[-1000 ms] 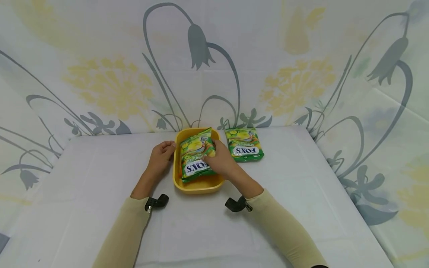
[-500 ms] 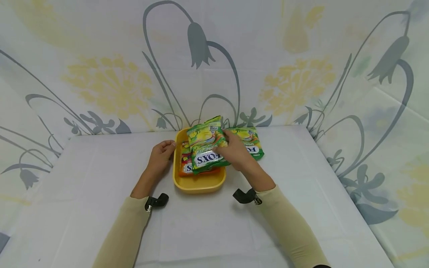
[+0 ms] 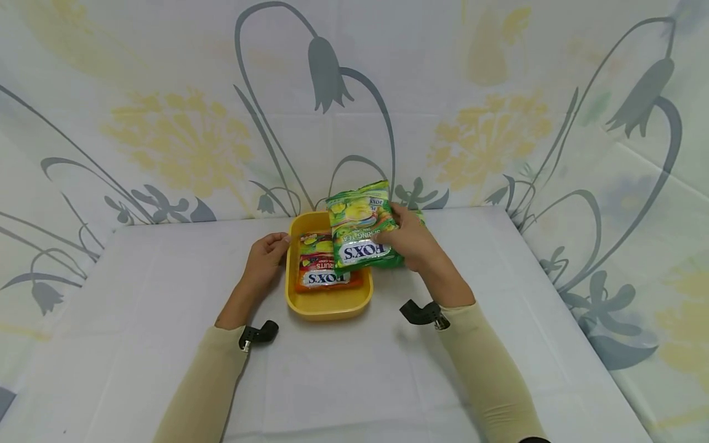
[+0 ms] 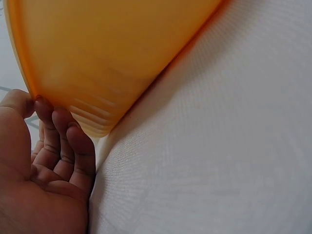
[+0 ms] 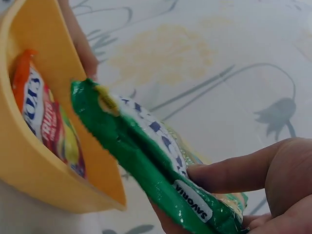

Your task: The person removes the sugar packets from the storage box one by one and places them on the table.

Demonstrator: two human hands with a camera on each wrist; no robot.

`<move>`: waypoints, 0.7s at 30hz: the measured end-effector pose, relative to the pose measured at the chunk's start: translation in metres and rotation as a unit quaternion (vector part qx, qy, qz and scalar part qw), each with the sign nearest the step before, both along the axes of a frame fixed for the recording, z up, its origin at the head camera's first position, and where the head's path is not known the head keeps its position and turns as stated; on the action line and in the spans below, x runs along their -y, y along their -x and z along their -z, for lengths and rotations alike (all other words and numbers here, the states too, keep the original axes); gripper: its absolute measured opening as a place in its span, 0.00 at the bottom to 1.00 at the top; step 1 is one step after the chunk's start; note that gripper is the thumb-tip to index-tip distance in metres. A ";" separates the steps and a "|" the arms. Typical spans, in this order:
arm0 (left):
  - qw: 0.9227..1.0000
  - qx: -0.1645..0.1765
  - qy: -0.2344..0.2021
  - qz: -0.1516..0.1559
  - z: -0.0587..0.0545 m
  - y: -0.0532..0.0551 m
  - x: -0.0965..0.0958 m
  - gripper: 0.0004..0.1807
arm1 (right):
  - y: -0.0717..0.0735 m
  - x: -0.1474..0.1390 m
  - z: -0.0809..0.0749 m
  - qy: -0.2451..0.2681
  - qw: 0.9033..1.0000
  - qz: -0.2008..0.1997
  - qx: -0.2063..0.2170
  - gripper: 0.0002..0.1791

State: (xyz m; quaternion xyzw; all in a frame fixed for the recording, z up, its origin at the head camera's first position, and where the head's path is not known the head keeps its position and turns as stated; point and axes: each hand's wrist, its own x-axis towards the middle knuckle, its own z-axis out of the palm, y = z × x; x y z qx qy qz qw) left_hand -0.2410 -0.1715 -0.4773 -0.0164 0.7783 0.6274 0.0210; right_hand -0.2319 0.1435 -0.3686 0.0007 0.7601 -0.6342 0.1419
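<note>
The left hand (image 3: 266, 264) pinches the left rim of a yellow, rounded-rectangular plastic tray (image 3: 329, 311), thumb and index fingertip nearly closed across the edge. The right hand (image 3: 412, 243) grips the right edge of a glossy green FOX'S Spring Tea packet (image 3: 359, 227) between thumb and fingers, spread by the packet's thickness. From where I stand, this packet is held raised at the tray's right side. Inside the tray lies a red-and-orange FOX'S Fruits packet (image 3: 322, 274). The tray rests on a white cloth-covered table (image 3: 332, 381).
</note>
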 end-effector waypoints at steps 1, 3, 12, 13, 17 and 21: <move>1.000 0.000 -0.001 0.000 0.000 0.000 0.000 0.24 | 0.001 -0.004 -0.002 0.004 1.000 -0.001 0.000 0.53; 1.000 0.000 0.000 -0.001 0.001 0.000 0.000 0.24 | 0.002 -0.011 -0.005 0.009 1.000 -0.004 -0.004 0.54; 1.000 -0.002 -0.007 0.004 0.000 -0.001 0.000 0.24 | 0.008 -0.041 -0.016 0.014 1.000 -0.006 0.012 0.52; 1.000 -0.001 -0.008 0.003 -0.001 -0.001 0.000 0.23 | 0.009 -0.044 -0.017 0.013 1.000 -0.007 0.013 0.51; 1.000 0.002 -0.007 0.004 -0.001 0.000 0.000 0.24 | 0.010 -0.058 -0.021 0.007 1.000 -0.010 0.013 0.47; 1.000 0.005 -0.004 0.003 -0.002 0.000 0.000 0.25 | 0.011 -0.072 -0.022 0.003 1.000 -0.003 0.019 0.46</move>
